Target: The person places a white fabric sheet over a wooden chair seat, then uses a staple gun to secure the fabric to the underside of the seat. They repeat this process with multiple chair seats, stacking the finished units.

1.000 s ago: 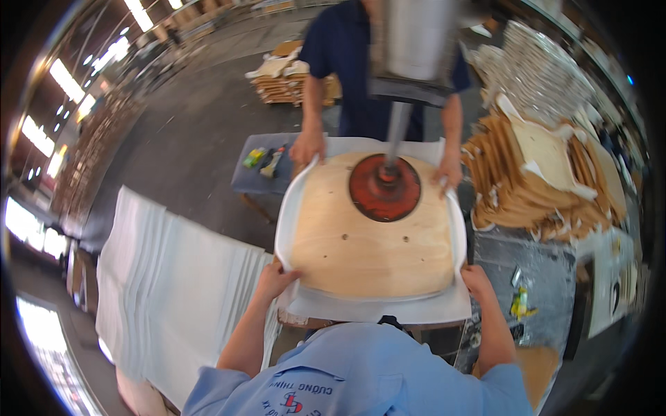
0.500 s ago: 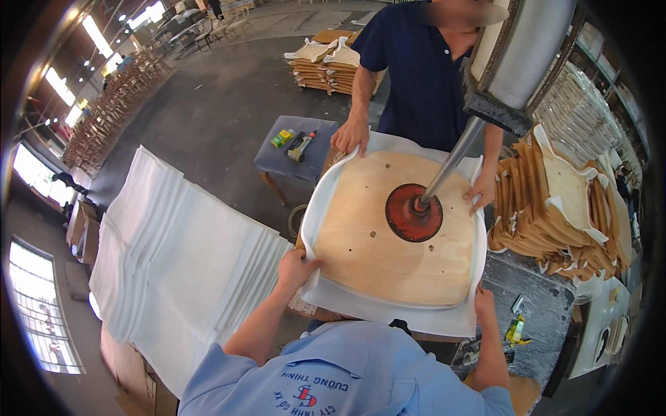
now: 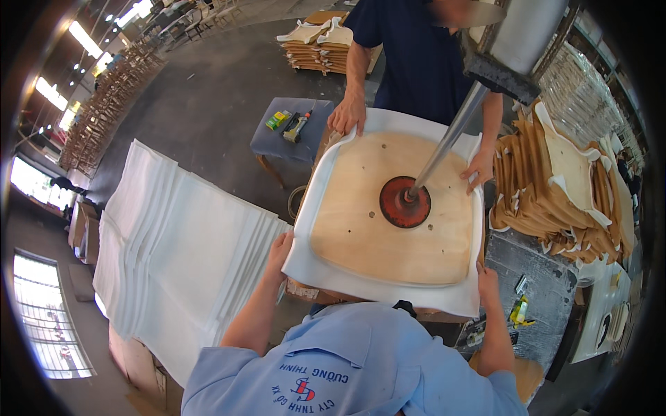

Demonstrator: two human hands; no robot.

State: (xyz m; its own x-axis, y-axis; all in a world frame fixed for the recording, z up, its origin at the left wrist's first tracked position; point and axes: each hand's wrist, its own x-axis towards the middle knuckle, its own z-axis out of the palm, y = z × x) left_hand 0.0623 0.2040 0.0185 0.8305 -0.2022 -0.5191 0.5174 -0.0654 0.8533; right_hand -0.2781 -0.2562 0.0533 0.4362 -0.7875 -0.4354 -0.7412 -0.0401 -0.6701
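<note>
A pale plywood seat panel (image 3: 347, 229) with several small holes lies on a larger white foam sheet (image 3: 388, 292), whose border shows all round it. The red round pad (image 3: 394, 216) of a press rests on the panel's middle, below a slanting metal rod (image 3: 454, 135). At the near left corner of the foam, my left hand (image 3: 278, 254) is closed on the edge, its fingertips partly hidden. My right hand (image 3: 488, 283) grips the right edge near the front corner. Across from me, a co-worker's two hands (image 3: 349, 114) (image 3: 480, 166) hold the far left and right edges.
Stacked white foam sheets (image 3: 187, 243) lie at left. A blue padded stool (image 3: 295, 142) carries a tool and a small green-yellow box. Brown-covered seat panels (image 3: 531, 184) are piled at right, above a grey tabletop (image 3: 534, 277) with a yellow tool. The press cylinder (image 3: 531, 35) hangs overhead.
My left hand has moved outward to the foam's corner, and the near left border now lies flatter and wider. My right hand stays at the right edge. The whole view has shifted slightly.
</note>
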